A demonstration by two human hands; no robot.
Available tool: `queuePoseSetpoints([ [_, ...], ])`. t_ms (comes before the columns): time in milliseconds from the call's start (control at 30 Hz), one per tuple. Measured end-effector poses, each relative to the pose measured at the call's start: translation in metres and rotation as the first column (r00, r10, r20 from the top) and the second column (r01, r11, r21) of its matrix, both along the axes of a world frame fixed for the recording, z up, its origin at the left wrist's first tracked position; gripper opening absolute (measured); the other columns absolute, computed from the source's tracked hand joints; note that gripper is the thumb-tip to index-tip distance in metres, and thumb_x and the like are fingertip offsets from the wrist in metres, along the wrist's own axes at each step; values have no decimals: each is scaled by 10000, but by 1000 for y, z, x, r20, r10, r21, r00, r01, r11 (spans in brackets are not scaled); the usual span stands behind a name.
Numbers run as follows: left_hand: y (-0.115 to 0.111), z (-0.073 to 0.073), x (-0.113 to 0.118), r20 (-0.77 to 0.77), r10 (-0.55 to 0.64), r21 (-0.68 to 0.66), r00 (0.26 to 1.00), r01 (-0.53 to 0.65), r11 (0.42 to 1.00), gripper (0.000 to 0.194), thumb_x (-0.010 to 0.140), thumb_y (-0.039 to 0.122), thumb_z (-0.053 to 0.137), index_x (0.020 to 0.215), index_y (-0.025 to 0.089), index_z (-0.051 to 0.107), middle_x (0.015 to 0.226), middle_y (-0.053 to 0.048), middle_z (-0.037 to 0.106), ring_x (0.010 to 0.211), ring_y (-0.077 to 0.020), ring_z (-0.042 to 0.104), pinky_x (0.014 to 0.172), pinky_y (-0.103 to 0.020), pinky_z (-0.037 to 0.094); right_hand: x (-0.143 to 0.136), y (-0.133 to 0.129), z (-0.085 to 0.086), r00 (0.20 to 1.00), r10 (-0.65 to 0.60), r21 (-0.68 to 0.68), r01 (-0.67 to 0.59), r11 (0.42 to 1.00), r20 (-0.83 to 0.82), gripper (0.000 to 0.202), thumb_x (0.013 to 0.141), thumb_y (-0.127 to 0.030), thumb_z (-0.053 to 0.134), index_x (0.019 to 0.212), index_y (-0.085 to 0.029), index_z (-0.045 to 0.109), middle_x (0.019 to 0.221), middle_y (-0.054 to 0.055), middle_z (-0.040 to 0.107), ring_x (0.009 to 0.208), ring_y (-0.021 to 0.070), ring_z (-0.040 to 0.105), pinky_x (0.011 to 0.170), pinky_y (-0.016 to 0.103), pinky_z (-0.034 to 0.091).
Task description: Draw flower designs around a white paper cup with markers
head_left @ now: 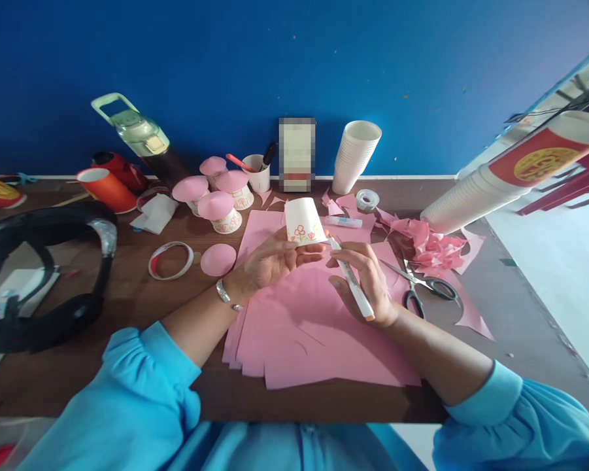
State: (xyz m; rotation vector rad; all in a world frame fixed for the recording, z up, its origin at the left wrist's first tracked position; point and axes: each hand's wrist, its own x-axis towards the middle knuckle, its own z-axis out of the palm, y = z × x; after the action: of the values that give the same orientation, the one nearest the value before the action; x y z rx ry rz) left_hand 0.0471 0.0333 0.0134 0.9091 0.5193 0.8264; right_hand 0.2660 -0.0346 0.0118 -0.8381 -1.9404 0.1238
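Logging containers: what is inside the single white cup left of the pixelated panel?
A black pen and a slim red-orange item stick out of the cup. Its wall hides their lower ends and anything deeper inside.

L hand (pixel 269 263) palm up, fingers (pixel 311 255) prob. part-bent; R hand (pixel 365 278) in pinch grip; forearms (pixel 208 325) angled inward.

Single head-worn view: faces forward and down over the brown wooden table (pixel 142 353) at arm's reach.
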Motion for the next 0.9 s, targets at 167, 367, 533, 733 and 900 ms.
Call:
queuePoseSetpoints([
  [167, -2, 2, 1, -26, -41, 13, 999, 41, 999, 377, 842, 401, 847, 1157, 208, 774, 1165, -115, 842, 1212, -336, 785, 1099, -525, 600, 0, 0, 3, 1000, 4, 12, -4, 1000, 10, 436, 1113, -289, 567, 1544, -273, 498, 1204, 126, 750, 1168, 307, 767, 898, 469, 693],
  [367, -3, 6, 2, -71, -60, 98, 996, 67, 993, 346, 877, 408, 870, 1150, 225, 761, 1203, -91, 805, 1085, -252, 777, 1021, -436, 622, 0, 2, 3, 999, -8, 39, 10, 999, -39, 475, 1086, -298, 618, 1553, -276, 532, 1261, 138, 723, 1134, 313, 742, 919, 500, 683],
  [533, -3, 3, 5, -169, 27, 222, 985, 11, 975, 522, 806, 471, 939, 1208, 229, 711, 1207, -101, 776, 1137, -274, 734, 1001, -425, 593, 0, 2, 0, 999, -19, 28, 20, 999, -32, 448, 1102, -315, 590, 1544, -278, 524, 1272, 138, 710, 1136, 305, 744, 904, 480, 682],
  [733, -8, 3, 9, -462, 300, 456, 834, -67, 888, 772, 738, 536, 960, 1337, 222, 587, 1365, -140, 707, 1263, -337, 666, 1063, -482, 541, 2, 5, -6, 996, -75, 16, 76, 997, -54, 403, 1111, -346, 579, 1508, -285, 545, 1247, 126, 685, 1127, 294, 731, 902, 475, 675],
  [900, -10, 11, 12, -664, 425, 585, 615, 73, 808, 693, 769, 488, 909, 1314, 203, 591, 1320, -150, 732, 1226, -369, 676, 997, -489, 548, 5, 16, -14, 986, -163, -50, 162, 986, -28, 307, 1128, -273, 527, 1429, -295, 585, 1139, 82, 724, 964, 246, 729, 813, 411, 651],
])
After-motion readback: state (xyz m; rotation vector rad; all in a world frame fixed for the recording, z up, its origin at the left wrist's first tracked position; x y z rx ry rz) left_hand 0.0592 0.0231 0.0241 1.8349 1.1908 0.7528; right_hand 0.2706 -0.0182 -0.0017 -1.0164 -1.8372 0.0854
